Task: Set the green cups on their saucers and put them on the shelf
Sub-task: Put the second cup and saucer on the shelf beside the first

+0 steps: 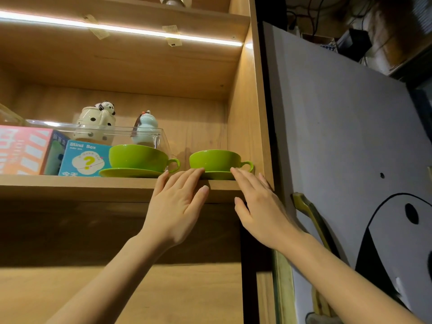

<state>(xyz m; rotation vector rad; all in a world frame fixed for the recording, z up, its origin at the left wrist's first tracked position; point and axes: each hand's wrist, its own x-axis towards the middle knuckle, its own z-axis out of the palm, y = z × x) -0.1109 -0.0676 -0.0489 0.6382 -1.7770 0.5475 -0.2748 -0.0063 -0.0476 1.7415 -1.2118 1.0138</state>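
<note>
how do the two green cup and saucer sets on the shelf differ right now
The left green cup stands clear of both hands, its saucer showing wide in front of a blue blind box. The right green cup sits by the cabinet's side wall, its saucer partly hidden by fingertips of the left hand and right hand. Both stand upright on saucers, handles pointing right.

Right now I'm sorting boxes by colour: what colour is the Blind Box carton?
Light blue Blind Box carton, with a yellow question mark; head view.
</note>
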